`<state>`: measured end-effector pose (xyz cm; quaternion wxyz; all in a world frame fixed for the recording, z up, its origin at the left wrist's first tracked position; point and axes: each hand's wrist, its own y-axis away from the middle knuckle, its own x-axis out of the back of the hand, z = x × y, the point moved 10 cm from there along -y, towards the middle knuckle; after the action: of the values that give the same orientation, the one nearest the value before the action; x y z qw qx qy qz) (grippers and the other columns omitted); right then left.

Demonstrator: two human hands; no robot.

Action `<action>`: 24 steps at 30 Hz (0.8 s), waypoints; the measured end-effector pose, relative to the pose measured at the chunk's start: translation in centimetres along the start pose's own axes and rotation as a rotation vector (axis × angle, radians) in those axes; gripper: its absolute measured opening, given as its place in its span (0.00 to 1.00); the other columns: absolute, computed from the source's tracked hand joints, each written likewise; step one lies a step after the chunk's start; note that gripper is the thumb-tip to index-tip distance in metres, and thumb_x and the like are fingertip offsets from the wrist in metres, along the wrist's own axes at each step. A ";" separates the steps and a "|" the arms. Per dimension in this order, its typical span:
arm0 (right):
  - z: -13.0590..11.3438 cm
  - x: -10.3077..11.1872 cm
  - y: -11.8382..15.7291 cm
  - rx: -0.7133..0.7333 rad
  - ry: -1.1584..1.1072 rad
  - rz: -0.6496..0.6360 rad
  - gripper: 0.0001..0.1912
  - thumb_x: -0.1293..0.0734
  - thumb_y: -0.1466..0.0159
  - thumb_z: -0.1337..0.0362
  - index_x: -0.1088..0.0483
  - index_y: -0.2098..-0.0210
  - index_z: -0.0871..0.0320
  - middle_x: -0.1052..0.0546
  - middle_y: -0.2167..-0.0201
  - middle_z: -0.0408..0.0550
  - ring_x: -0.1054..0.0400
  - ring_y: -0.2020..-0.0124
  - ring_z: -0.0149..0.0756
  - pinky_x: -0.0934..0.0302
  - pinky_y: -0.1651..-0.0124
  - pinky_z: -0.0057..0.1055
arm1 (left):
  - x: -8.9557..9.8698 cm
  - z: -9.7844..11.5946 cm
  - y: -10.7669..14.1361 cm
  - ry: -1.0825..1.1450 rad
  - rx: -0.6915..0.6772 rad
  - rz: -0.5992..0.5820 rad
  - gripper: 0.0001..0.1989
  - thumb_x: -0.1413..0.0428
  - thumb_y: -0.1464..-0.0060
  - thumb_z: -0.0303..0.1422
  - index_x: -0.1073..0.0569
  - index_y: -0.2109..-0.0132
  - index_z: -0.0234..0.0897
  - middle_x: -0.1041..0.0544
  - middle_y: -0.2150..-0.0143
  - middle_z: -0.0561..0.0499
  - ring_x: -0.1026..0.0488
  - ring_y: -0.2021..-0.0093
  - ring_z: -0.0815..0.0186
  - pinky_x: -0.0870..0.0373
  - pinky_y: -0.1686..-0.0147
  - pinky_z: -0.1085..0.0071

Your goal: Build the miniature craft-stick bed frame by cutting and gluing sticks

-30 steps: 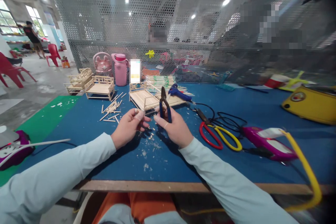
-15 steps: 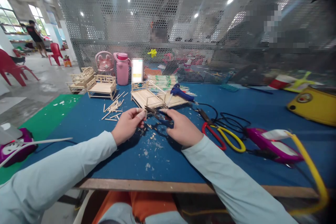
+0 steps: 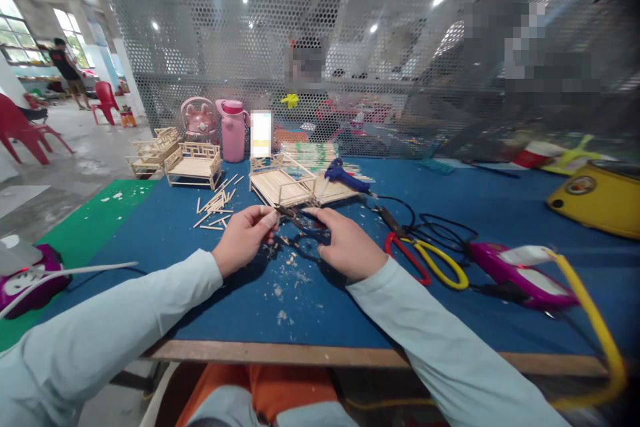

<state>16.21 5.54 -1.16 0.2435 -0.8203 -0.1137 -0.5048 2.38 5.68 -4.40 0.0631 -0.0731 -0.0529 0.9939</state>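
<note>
My right hand (image 3: 350,245) is wrapped round dark-bladed scissors (image 3: 295,213) with blue handles. Their tips point left and meet the fingertips of my left hand (image 3: 245,237). That hand is closed in a pinch; a tiny pale piece seems to lie in it, too small and covered to name. Just behind both hands stands a small bed-like frame (image 3: 285,188) built of thin wooden sticks. Loose short sticks (image 3: 217,203) lie beyond my left hand. Pale scraps (image 3: 287,275) are scattered over the blue tabletop (image 3: 225,310) below the hands.
Finished-looking stick furniture (image 3: 194,163) stands at the left, near a pink bottle (image 3: 233,133). A blue glue gun (image 3: 345,175) rests by the frame. To the right lie red-and-yellow-handled shears (image 3: 425,260), black cable, a purple power strip (image 3: 525,280) and a yellow container (image 3: 600,200). Perforated metal mesh rises behind.
The scissor blades, spread apart before, now look closer together at my left fingertips. Both hands have stayed in nearly the same place.
</note>
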 end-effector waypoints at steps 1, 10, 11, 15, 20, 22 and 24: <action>0.1 0.0 0.0 -0.008 0.002 -0.001 0.34 0.39 0.55 0.75 0.33 0.47 0.62 0.26 0.52 0.56 0.32 0.50 0.46 0.39 0.48 0.39 | 0.0 0.0 0.0 -0.002 -0.001 -0.004 0.16 0.38 0.56 0.41 0.32 0.71 0.33 0.32 0.78 0.58 0.37 0.80 0.77 0.37 0.78 0.78; -0.1 0.0 0.0 0.020 -0.017 0.021 0.33 0.39 0.55 0.75 0.32 0.48 0.59 0.25 0.53 0.54 0.31 0.53 0.43 0.38 0.50 0.37 | -0.3 0.0 0.0 -0.021 -0.019 -0.030 0.16 0.38 0.57 0.42 0.32 0.72 0.33 0.32 0.78 0.58 0.37 0.80 0.76 0.38 0.78 0.77; -0.1 0.0 0.1 0.018 -0.017 0.018 0.33 0.39 0.55 0.75 0.32 0.48 0.60 0.25 0.53 0.54 0.31 0.53 0.44 0.38 0.51 0.37 | -0.3 0.0 0.0 -0.023 -0.020 -0.032 0.16 0.38 0.57 0.42 0.32 0.72 0.33 0.32 0.78 0.58 0.37 0.80 0.76 0.38 0.78 0.77; -0.1 0.1 0.1 0.003 -0.019 0.008 0.32 0.39 0.55 0.75 0.31 0.49 0.61 0.25 0.54 0.54 0.31 0.55 0.44 0.38 0.52 0.36 | -0.4 -0.1 0.0 -0.028 -0.024 -0.037 0.16 0.39 0.56 0.42 0.32 0.71 0.33 0.33 0.79 0.58 0.38 0.80 0.76 0.38 0.78 0.77; -0.1 0.1 0.1 -0.003 -0.004 0.011 0.30 0.38 0.55 0.74 0.30 0.50 0.58 0.24 0.61 0.51 0.30 0.61 0.41 0.38 0.57 0.34 | -0.4 0.0 0.1 -0.038 -0.028 -0.041 0.15 0.38 0.56 0.41 0.32 0.73 0.33 0.33 0.78 0.58 0.37 0.79 0.76 0.38 0.77 0.77; -0.2 0.1 0.1 0.005 -0.008 0.015 0.31 0.38 0.55 0.74 0.30 0.50 0.58 0.24 0.61 0.51 0.31 0.61 0.41 0.38 0.57 0.34 | -0.4 0.0 0.1 -0.041 -0.028 -0.045 0.16 0.39 0.56 0.41 0.33 0.73 0.33 0.34 0.79 0.58 0.38 0.80 0.76 0.38 0.77 0.77; -0.2 0.1 0.1 0.004 -0.008 0.017 0.31 0.39 0.55 0.74 0.30 0.51 0.59 0.24 0.61 0.51 0.31 0.61 0.41 0.38 0.56 0.34 | -0.4 0.0 0.1 -0.045 -0.029 -0.046 0.16 0.39 0.56 0.42 0.33 0.73 0.34 0.33 0.78 0.58 0.38 0.80 0.76 0.38 0.78 0.77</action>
<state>16.18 5.36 -1.01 0.2491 -0.8228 -0.1089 -0.4990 2.75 5.55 -4.34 0.0837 -0.0503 -0.0702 0.9927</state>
